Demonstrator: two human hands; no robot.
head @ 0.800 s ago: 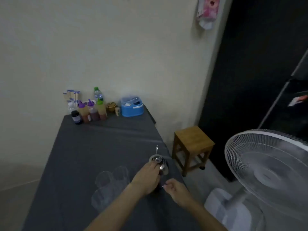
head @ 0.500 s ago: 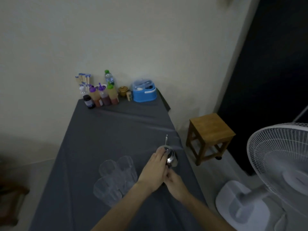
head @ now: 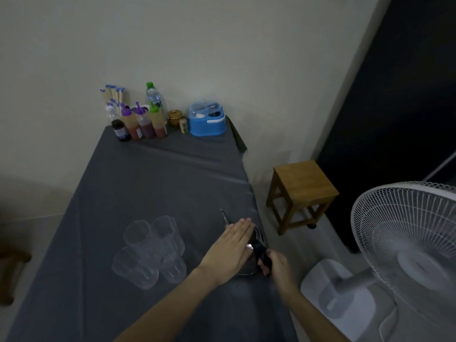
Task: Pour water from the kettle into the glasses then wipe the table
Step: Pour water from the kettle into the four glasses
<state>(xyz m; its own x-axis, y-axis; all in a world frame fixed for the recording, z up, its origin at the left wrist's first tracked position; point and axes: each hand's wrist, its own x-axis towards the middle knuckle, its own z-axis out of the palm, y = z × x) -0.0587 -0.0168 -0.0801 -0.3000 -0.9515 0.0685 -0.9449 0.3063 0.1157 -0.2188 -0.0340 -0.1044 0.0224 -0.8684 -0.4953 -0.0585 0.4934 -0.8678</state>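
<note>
Where it cupped before, left hand [head: 232, 248] now flat on kettle [head: 255, 239], right hand [head: 276, 264] gripping handle [head: 262, 254]

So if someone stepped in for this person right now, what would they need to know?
Left hand: flat, fingers straight, pressed on top of the kettle.
Right hand: closed around the kettle's black handle.
Kettle: stands near the right edge of the table, spout pointing away.
Glasses: four, clear, clustered to the left of the kettle; too dim to tell whether any hold water.
Done: kettle gripped, not clearly lifted.
Left: pour into each glass, then wipe the table. No cloth is in view.
</note>
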